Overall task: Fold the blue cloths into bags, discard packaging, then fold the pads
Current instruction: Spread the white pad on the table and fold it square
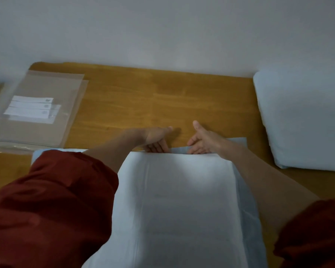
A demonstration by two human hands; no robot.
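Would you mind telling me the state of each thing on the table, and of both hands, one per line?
Front cloth: spread flat, white layer over blue.
Left hand: fingers at the cloth's far edge, thumb raised, grip unclear.
Right hand: fingers at that same edge, grip unclear.
Plastic bags: stacked flat, far left.
Folded pile: stacked on the right, no hand on it.

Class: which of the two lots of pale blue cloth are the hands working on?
The flat cloth in the middle: left hand and right hand touch its far edge. The thick stack at the right lies untouched.
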